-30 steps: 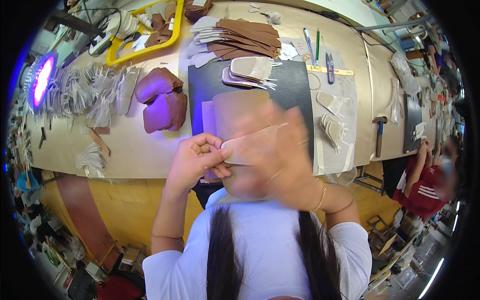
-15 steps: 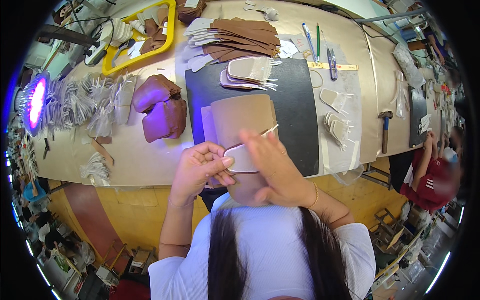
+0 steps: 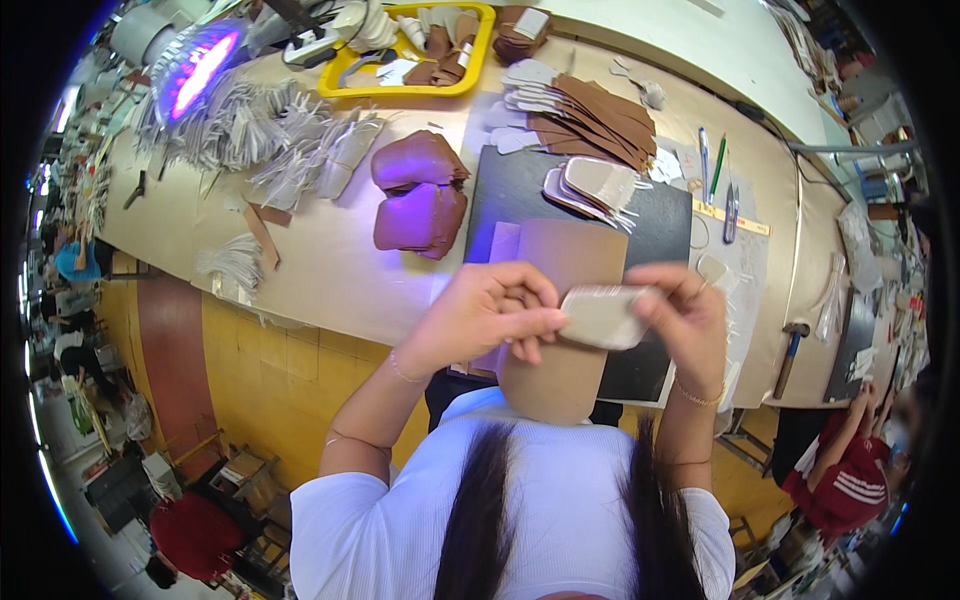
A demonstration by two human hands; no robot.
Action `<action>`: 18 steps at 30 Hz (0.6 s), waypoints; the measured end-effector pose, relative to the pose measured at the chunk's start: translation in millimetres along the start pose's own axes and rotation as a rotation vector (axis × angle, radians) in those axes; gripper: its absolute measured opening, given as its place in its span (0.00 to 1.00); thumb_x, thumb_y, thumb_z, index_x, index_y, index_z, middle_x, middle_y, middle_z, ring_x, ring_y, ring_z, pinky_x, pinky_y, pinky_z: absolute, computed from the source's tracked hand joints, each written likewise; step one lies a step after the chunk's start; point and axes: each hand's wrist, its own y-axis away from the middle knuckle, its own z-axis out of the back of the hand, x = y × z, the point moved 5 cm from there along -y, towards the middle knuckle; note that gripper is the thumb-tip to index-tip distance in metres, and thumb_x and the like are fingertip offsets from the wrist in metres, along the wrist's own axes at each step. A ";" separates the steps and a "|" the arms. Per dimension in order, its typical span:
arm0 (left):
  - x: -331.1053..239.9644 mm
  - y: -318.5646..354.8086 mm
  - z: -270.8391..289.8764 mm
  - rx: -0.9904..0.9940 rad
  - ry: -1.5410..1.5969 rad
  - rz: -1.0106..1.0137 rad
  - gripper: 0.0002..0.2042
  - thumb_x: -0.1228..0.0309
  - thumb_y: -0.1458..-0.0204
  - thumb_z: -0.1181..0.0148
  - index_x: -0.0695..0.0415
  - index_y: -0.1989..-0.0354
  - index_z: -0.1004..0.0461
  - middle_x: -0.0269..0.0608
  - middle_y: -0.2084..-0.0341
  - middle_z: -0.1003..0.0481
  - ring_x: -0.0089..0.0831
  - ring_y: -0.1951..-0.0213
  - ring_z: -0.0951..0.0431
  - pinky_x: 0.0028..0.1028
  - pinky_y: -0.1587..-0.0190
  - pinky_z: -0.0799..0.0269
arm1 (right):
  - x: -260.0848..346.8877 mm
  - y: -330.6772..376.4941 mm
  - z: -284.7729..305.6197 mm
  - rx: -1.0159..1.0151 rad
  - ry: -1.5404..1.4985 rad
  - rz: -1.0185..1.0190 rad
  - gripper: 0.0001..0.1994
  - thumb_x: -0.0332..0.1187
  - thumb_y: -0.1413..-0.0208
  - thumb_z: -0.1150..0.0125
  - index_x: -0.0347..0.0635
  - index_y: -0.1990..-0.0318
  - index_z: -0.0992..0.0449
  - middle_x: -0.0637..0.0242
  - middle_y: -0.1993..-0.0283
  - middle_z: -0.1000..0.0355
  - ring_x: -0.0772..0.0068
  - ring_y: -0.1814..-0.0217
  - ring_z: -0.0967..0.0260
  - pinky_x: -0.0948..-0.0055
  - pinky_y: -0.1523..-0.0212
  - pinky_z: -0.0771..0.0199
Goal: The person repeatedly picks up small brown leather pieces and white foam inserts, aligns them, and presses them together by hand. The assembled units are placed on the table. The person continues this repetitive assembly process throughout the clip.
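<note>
In the head view, the pale rounded piece (image 3: 603, 317) lies directly between the two hands, and its long axis runs from one hand to the other, dipping a little on the right hand's side. Neither hand is nearer, because each one is at an end. The left hand (image 3: 495, 305) pinches the left end between thumb and forefinger, its other fingers being curled under. The right hand (image 3: 692, 318) pinches the opposite end, with the thumb overlapping the piece; it is somewhat blurred, so I cannot tell how firm this hold is.

Behind the piece, as the camera sees it, stands a tan curved panel (image 3: 575, 250), which reaches beyond the hands and also back toward the person's chest. Farther beyond the hands, on the black mat (image 3: 508, 190), is a small stack of pale pieces (image 3: 600, 180) with white strings. Folded brown pieces (image 3: 420, 220) lie beyond the left hand, to its left.
</note>
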 end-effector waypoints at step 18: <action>-16.7 30.3 160.6 -0.739 -1.057 -0.408 0.11 0.71 0.51 0.38 0.59 0.59 0.24 0.41 0.66 0.27 0.33 0.61 0.28 0.29 0.60 0.34 | -34.3 -64.6 77.0 -0.559 0.894 0.362 0.13 0.38 0.53 0.34 0.50 0.59 0.22 0.64 0.52 0.32 0.61 0.48 0.37 0.64 0.47 0.40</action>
